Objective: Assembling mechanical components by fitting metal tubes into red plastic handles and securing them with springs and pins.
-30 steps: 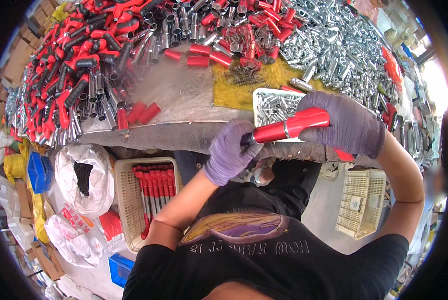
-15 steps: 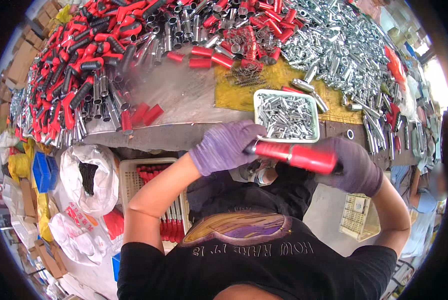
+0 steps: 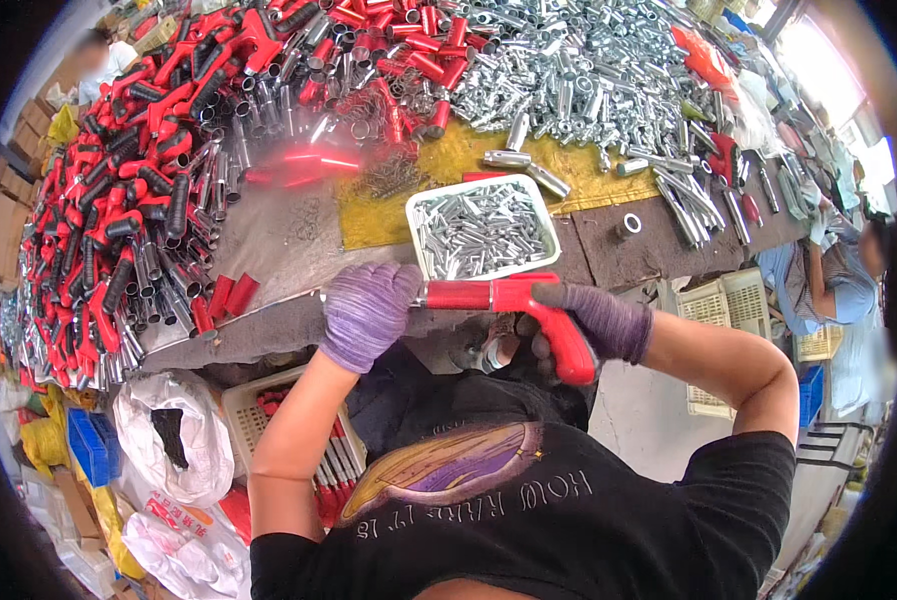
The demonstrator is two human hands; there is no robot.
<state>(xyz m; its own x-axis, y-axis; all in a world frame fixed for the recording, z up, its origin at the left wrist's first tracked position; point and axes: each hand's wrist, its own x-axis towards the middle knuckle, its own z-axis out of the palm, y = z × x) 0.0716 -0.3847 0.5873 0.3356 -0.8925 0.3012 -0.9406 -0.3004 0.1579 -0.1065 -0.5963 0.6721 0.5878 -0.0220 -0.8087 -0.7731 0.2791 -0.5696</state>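
Both my hands wear purple-grey gloves and hold a red pistol-grip tool (image 3: 459, 294) in front of my body, just off the near edge of the bench. My left hand (image 3: 371, 315) is closed round the slim front end of its barrel, and a bit of metal shows past the fist. My right hand (image 3: 599, 320) grips the rear, where the red handle slants down below the fingers. Right behind the barrel stands a pale tray (image 3: 557, 240) full of small silver pins.
Red-and-black handles (image 3: 119, 215) are heaped at the left, shiny metal parts (image 3: 589, 90) at the back right. Red sleeves (image 3: 234, 296) and a metal ring (image 3: 629, 226) lie near the bench edge. Below are a white sack (image 3: 139, 440) and a crate (image 3: 244, 405). Another person (image 3: 839, 275) is at the right.
The tool has turned, so its barrel lies nearly level and its handle shows below. My left hand remains at the front end. The whole scene has shifted left in the view.
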